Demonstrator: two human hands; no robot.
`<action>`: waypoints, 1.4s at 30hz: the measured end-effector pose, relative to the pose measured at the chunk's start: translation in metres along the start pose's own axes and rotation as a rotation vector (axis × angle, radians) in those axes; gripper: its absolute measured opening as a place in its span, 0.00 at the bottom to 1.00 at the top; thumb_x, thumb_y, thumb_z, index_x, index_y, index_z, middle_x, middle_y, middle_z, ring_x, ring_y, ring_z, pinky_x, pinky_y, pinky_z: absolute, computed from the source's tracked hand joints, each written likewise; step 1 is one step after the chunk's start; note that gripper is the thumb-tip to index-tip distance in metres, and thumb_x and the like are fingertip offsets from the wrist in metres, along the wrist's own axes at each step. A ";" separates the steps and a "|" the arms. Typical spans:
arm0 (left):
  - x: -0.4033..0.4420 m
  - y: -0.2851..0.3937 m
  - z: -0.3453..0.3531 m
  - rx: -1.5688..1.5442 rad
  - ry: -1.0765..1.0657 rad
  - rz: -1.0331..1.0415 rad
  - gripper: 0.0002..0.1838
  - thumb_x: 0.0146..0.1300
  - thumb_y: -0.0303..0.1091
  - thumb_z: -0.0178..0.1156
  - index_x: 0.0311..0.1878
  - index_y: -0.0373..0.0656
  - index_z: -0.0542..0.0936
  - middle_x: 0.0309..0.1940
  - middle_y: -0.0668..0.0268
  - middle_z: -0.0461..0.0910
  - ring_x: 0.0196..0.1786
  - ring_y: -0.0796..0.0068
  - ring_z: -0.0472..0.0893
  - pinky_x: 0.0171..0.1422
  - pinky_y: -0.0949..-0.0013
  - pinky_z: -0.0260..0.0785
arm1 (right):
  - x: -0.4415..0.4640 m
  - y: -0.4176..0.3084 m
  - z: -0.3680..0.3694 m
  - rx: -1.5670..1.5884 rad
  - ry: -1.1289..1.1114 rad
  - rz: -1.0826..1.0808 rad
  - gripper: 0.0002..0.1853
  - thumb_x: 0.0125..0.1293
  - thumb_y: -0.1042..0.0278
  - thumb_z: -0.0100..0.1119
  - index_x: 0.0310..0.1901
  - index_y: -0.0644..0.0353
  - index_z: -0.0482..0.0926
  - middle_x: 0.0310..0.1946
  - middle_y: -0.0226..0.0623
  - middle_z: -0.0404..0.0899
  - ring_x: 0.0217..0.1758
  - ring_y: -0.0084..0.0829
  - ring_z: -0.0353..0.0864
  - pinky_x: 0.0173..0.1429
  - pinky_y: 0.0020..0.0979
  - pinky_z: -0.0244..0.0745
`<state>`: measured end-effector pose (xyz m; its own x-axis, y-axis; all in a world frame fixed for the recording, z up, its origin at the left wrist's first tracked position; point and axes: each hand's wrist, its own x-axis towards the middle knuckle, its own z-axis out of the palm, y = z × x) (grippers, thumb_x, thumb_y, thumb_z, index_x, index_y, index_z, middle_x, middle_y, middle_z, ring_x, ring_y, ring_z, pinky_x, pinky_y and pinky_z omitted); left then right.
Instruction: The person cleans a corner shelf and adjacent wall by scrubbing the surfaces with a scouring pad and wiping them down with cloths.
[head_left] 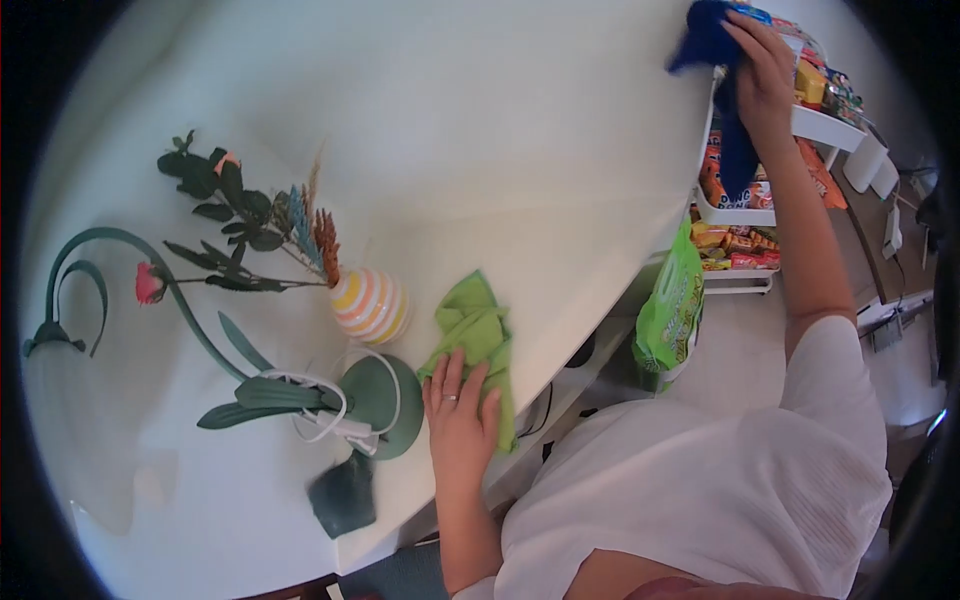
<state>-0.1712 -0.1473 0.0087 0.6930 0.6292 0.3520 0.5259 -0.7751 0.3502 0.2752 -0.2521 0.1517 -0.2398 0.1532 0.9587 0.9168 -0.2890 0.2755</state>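
Observation:
My left hand [462,415] lies on the white tabletop with its fingers stretched out over the lower edge of a crumpled green cloth [476,325]. My right hand [762,85], reaching out at the upper right, grips a dark blue cloth [738,150] that hangs down in front of a snack cart. Beside my left hand is the round green base of a lamp [400,400], with a white cable [335,425] looped over it. A striped vase [370,305] with flowers lies or stands just beyond; its exact pose is unclear.
A white cart [740,216] filled with snack packets stands past the table [560,240] edge. Near it is a bright green bag [670,305]. A dark green block-like object [343,495] sits by the lamp. A brown desk [875,240] with white devices is at far right.

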 end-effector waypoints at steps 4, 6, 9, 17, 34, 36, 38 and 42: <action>0.000 -0.001 0.000 -0.013 0.010 -0.011 0.18 0.59 0.37 0.58 0.54 0.45 0.76 0.63 0.58 0.67 0.66 0.53 0.63 0.70 0.47 0.50 | -0.008 -0.038 0.044 -0.224 -0.019 -0.073 0.23 0.55 0.83 0.49 0.52 0.51 0.78 0.54 0.32 0.76 0.60 0.35 0.71 0.62 0.35 0.61; -0.001 -0.002 0.000 -0.045 0.034 -0.020 0.19 0.59 0.37 0.59 0.54 0.44 0.76 0.61 0.57 0.68 0.66 0.52 0.64 0.70 0.48 0.52 | -0.024 -0.060 0.047 -0.141 -0.186 -0.080 0.21 0.55 0.80 0.48 0.50 0.55 0.78 0.53 0.36 0.77 0.57 0.37 0.74 0.60 0.38 0.64; 0.001 -0.001 0.000 -0.091 0.064 -0.040 0.22 0.56 0.38 0.62 0.54 0.43 0.75 0.60 0.55 0.68 0.64 0.50 0.65 0.68 0.51 0.55 | -0.078 -0.077 0.071 0.475 -0.531 -0.242 0.20 0.55 0.74 0.48 0.51 0.55 0.77 0.55 0.35 0.75 0.60 0.36 0.72 0.59 0.38 0.65; 0.000 0.006 -0.002 0.125 0.179 0.007 0.22 0.55 0.42 0.63 0.53 0.48 0.76 0.52 0.53 0.72 0.56 0.48 0.69 0.62 0.53 0.62 | -0.094 -0.180 0.077 0.875 -1.105 0.004 0.17 0.63 0.67 0.53 0.54 0.57 0.75 0.57 0.38 0.73 0.64 0.45 0.65 0.69 0.43 0.56; -0.182 0.002 -0.044 -0.100 0.939 -0.571 0.09 0.68 0.33 0.49 0.39 0.37 0.74 0.30 0.60 0.75 0.32 0.65 0.75 0.40 0.66 0.68 | -0.098 -0.192 0.084 0.796 -0.983 0.052 0.19 0.64 0.69 0.54 0.57 0.58 0.72 0.61 0.40 0.68 0.65 0.43 0.65 0.69 0.37 0.58; -0.210 0.000 -0.051 -0.326 1.095 -0.689 0.13 0.70 0.35 0.46 0.36 0.36 0.74 0.29 0.64 0.74 0.33 0.74 0.73 0.41 0.71 0.66 | -0.096 -0.192 0.084 0.797 -0.991 0.050 0.19 0.64 0.69 0.54 0.57 0.58 0.72 0.62 0.40 0.68 0.65 0.43 0.65 0.69 0.36 0.58; -0.224 -0.002 -0.050 -0.404 1.068 -0.762 0.13 0.71 0.35 0.45 0.35 0.36 0.73 0.29 0.66 0.73 0.34 0.79 0.71 0.40 0.73 0.65 | -0.097 -0.192 0.085 0.792 -0.996 0.048 0.19 0.64 0.68 0.54 0.57 0.58 0.72 0.61 0.40 0.68 0.65 0.43 0.66 0.69 0.36 0.58; -0.240 -0.022 -0.018 -0.286 0.654 -1.081 0.13 0.69 0.39 0.51 0.42 0.37 0.73 0.32 0.58 0.77 0.36 0.70 0.76 0.43 0.69 0.67 | -0.096 -0.194 0.084 0.771 -0.993 0.037 0.18 0.64 0.66 0.54 0.56 0.58 0.73 0.61 0.40 0.69 0.64 0.43 0.66 0.69 0.36 0.58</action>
<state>-0.3577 -0.2802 -0.0682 -0.4255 0.8989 0.1044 0.4849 0.1290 0.8650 0.1470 -0.1312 0.0001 -0.1740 0.8975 0.4053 0.9459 0.2667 -0.1845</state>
